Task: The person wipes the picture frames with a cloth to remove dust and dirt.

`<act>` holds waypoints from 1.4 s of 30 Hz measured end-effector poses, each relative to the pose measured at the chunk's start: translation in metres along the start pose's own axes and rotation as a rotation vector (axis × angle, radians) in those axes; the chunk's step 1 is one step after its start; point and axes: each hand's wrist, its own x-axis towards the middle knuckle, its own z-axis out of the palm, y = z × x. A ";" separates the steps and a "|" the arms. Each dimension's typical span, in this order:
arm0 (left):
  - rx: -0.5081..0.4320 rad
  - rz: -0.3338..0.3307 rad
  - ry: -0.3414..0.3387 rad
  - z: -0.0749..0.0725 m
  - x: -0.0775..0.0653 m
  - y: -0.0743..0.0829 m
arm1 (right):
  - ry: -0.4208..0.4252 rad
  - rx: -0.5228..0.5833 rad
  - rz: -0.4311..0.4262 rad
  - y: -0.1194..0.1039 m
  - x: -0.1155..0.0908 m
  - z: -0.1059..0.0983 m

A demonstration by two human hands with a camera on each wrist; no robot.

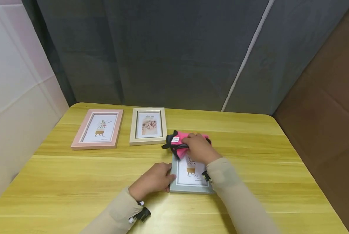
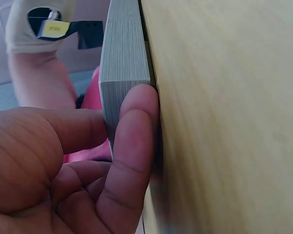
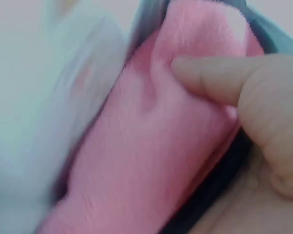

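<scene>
A grey-green picture frame [image 1: 191,188] with a potted-plant print lies face up near the front of the table. My left hand [image 1: 154,179] pinches its left edge; in the left wrist view the thumb is on the face and fingers [image 2: 133,141] reach along the side and underneath. My right hand [image 1: 200,148] holds a bunched pink cloth [image 1: 181,152] with black edging and a white tag on the far end of the frame. The right wrist view shows the thumb pressed into the pink cloth [image 3: 136,141], with the frame's glossy face beside it.
A pink picture frame [image 1: 76,143] lies at the back left of the wooden table [image 1: 98,182]. Beside it is a cream picture frame [image 1: 133,130] with a flower print, close to the cloth. A dark curtain [image 1: 168,55] hangs behind the table.
</scene>
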 end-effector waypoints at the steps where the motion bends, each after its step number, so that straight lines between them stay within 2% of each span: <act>1: -0.001 0.001 0.002 0.000 0.000 0.000 | -0.009 0.009 -0.032 -0.007 0.002 0.000; 4: -0.002 0.004 0.010 0.000 0.000 0.000 | -0.043 0.047 -0.089 -0.021 0.003 0.000; 8: -0.003 -0.008 0.004 0.000 0.000 0.001 | -0.064 0.064 -0.042 -0.020 -0.003 -0.004; 11: 0.003 -0.015 -0.001 0.000 0.000 0.001 | -0.062 0.048 0.038 -0.006 -0.010 -0.010; 16: -0.001 -0.009 0.003 0.001 0.000 0.001 | -0.036 -0.018 0.161 0.033 -0.020 -0.019; 19: -0.001 -0.005 0.007 0.002 0.000 0.000 | -0.017 -0.054 0.212 0.054 -0.023 -0.021; 22: -0.003 -0.007 0.008 0.002 0.000 -0.001 | 0.002 -0.078 0.220 0.065 -0.024 -0.021; 26: -0.002 -0.012 0.009 0.002 0.001 -0.002 | 0.018 -0.065 0.158 0.055 -0.017 -0.015; 33: -0.016 -0.021 -0.006 0.001 0.002 0.001 | 0.007 -0.017 0.031 0.012 -0.001 -0.002; 38: 0.013 -0.029 0.000 0.000 0.000 0.001 | -0.026 0.002 -0.068 -0.010 0.001 0.000; 40: 0.014 -0.031 -0.001 0.000 0.000 0.002 | -0.034 -0.001 -0.052 -0.012 -0.002 -0.002; 42: -0.004 -0.030 -0.004 0.000 0.000 0.002 | -0.041 -0.006 0.001 -0.007 -0.008 -0.007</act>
